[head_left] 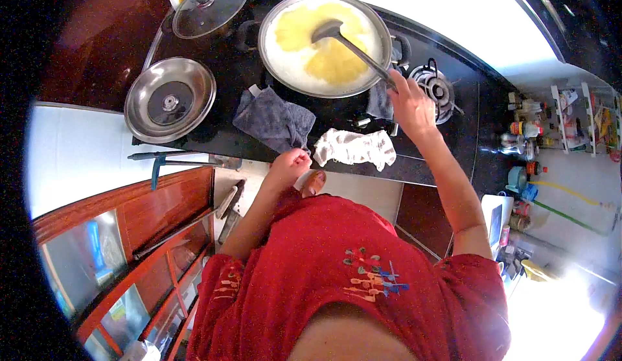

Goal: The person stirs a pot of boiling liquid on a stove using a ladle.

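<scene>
A wide metal pan on the stove holds white liquid with yellow patches floating on it. My right hand grips the end of a dark ladle, whose head rests in the yellow patch near the pan's middle. In front of my body, my left hand is curled closed at the counter's front edge, and nothing shows in its fingers. Just beyond it lies a grey cloth, close to or touching the knuckles. A patterned white cloth is bunched up between my two hands.
A glass lid and a shallow steel bowl or lid sit left of the pan. On the right is a bare burner with a coil-like stand. Bottles and jars line the right side. A wooden glass-fronted cabinet stands lower left.
</scene>
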Action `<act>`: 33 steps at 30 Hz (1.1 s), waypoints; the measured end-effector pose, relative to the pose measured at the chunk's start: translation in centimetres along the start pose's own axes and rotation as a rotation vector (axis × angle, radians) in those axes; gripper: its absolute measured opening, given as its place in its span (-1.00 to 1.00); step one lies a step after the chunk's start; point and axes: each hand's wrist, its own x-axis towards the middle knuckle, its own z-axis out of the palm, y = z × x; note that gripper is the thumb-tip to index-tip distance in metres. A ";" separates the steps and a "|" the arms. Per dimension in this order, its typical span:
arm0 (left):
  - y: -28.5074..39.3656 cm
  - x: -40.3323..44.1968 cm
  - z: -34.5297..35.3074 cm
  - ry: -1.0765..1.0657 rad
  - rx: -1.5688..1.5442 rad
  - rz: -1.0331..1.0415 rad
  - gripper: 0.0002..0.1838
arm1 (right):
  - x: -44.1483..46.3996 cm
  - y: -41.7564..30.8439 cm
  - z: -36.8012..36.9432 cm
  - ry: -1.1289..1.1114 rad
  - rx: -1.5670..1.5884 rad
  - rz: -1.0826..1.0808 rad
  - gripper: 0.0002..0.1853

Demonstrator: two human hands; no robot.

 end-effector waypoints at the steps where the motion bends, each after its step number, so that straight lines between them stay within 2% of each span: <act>1: -0.6 -0.1 0.0 0.015 -0.020 -0.007 -0.81 | 0.7 0.1 0.2 0.052 -0.042 -0.055 -0.56; 8: 0.0 -1.2 -1.0 0.033 0.037 -0.026 -0.81 | 6.6 2.2 -1.2 0.080 -0.201 -0.244 -0.65; 12: 0.2 -1.2 -1.3 0.016 0.054 -0.029 -0.80 | 8.7 4.2 -2.4 0.103 -0.155 -0.251 -0.75; 13: 0.3 -1.2 -1.3 0.008 0.057 -0.046 -0.80 | 9.2 3.9 -3.5 -0.035 -0.207 -0.119 -0.76; 16: 0.0 -1.1 -1.3 0.004 0.038 -0.055 -0.80 | 9.7 5.0 -5.1 -0.054 -0.282 -0.083 -0.74; 17: -0.2 -1.0 -1.2 0.006 0.027 -0.051 -0.81 | 9.6 4.5 -6.4 -0.132 -0.280 0.018 -0.71; 20: -0.4 -0.8 -1.1 0.002 0.014 -0.043 -0.81 | 9.1 5.9 -7.4 -0.136 -0.292 0.025 -0.68; 21: -0.3 -0.7 -1.1 -0.010 0.013 -0.050 -0.82 | 8.7 6.3 -8.2 -0.152 -0.288 -0.115 -0.68; 26: 0.4 -0.7 -1.2 -0.038 0.039 -0.065 -0.83 | 7.6 9.0 -9.1 -0.208 -0.150 -0.212 -0.66; 29: 0.5 -0.7 -1.3 -0.057 -0.020 -0.064 -0.82 | 7.3 8.2 -10.3 -0.367 0.035 -0.077 -0.63; 33: 1.0 -0.8 -1.4 -0.057 0.022 -0.046 -0.81 | 7.4 5.6 -13.4 -0.646 0.395 0.411 -0.62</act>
